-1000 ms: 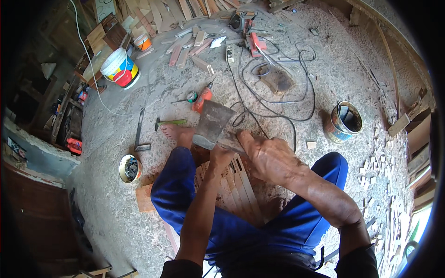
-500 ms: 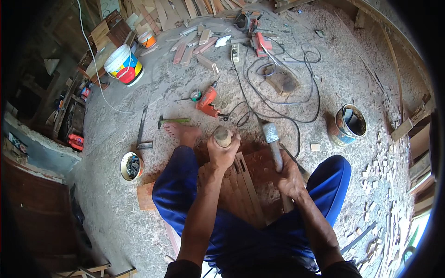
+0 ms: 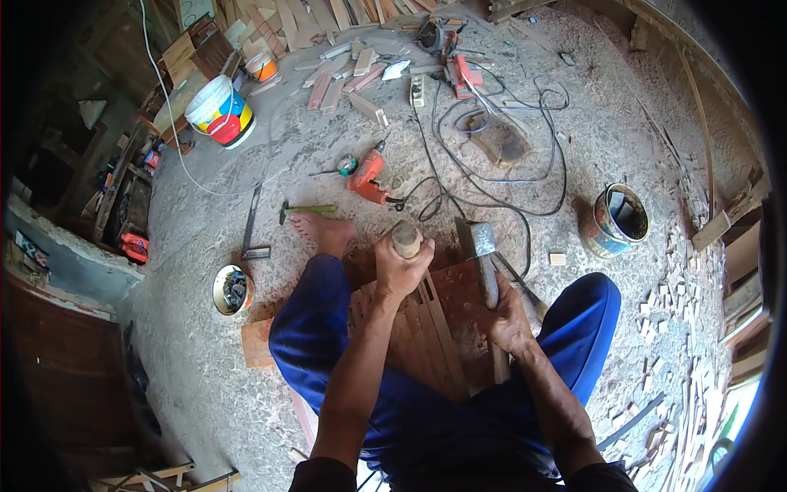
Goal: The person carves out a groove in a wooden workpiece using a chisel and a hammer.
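My left hand (image 3: pixel 402 266) is wrapped round an upright chisel, whose round wooden handle butt (image 3: pixel 406 238) shows above the fist; its blade is hidden below. Under that hand lie light wooden pieces (image 3: pixel 447 336) side by side, with narrow slots cut near their far ends. My right hand (image 3: pixel 504 320) grips the handle of a hatchet (image 3: pixel 484 239), its broad metal head pointing away from me and a dark blade side showing. The hatchet head is to the right of the chisel handle, apart from it. A reddish-brown board (image 3: pixel 459 283) lies beneath.
My bent legs flank the wood. Ahead lie a red drill (image 3: pixel 369 180), looped cable (image 3: pixel 561 164) and a green-handled hammer (image 3: pixel 311 210). A square (image 3: pixel 252 234) and a small tub (image 3: pixel 233 289) are left. A paint can (image 3: pixel 615 221) stands right, near scattered offcuts (image 3: pixel 668 312).
My left hand and the chisel have shifted slightly right. The hatchet has turned a little, showing more of its dark blade side, and my right thumb sticks out more.
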A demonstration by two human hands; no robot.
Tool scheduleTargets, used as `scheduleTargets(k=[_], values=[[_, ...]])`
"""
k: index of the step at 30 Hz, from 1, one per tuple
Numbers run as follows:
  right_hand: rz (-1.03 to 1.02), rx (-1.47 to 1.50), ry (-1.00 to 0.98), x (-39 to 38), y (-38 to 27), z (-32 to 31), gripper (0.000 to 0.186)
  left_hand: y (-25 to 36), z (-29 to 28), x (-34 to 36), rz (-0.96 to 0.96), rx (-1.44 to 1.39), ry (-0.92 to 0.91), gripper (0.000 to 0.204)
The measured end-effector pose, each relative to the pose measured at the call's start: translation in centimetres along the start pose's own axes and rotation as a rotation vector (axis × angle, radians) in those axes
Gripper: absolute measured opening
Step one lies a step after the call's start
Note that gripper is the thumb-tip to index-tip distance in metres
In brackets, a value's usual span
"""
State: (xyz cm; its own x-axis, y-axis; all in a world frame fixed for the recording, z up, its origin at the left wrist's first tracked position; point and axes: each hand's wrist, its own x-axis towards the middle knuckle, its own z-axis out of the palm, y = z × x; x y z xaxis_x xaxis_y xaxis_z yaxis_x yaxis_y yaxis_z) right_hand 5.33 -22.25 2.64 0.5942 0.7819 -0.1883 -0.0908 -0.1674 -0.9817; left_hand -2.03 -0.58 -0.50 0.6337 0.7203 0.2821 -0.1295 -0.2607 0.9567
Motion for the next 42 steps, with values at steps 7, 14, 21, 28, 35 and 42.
scheduleTargets(k=[7, 14, 21, 28, 35, 42], values=[[0.055, 0.041, -0.044, -0.2, 0.6, 0.2, 0.049, -0.1, 0.6, -0.8, 0.112, 0.111, 0.011, 0.016], [-0.387, -0.643, -0.073, -1.1, -9.1, -0.9, 0.057, -0.4, 0.3, -2.1, 0.162, 0.050, 0.045, 0.015], [-0.433, -1.295, -0.362, 1.4, -9.6, -1.0, 0.058, -2.2, -0.5, -3.9, 0.294, 0.335, -0.077, 0.030], [-0.467, -1.124, -0.351, -0.3, -14.4, -0.3, 0.046, -2.4, -1.2, -4.6, 0.119, 0.008, -0.074, 0.035], [-0.398, -1.154, -0.320, 1.4, -9.2, -1.0, 0.058, -2.7, 0.0, -4.6, 0.035, -0.067, -0.038, 0.038], [-0.148, -0.435, -0.079, 0.4, -4.8, -5.7, 0.046, -6.3, -1.0, 2.0, -0.130, 0.227, 0.202, 0.025]])
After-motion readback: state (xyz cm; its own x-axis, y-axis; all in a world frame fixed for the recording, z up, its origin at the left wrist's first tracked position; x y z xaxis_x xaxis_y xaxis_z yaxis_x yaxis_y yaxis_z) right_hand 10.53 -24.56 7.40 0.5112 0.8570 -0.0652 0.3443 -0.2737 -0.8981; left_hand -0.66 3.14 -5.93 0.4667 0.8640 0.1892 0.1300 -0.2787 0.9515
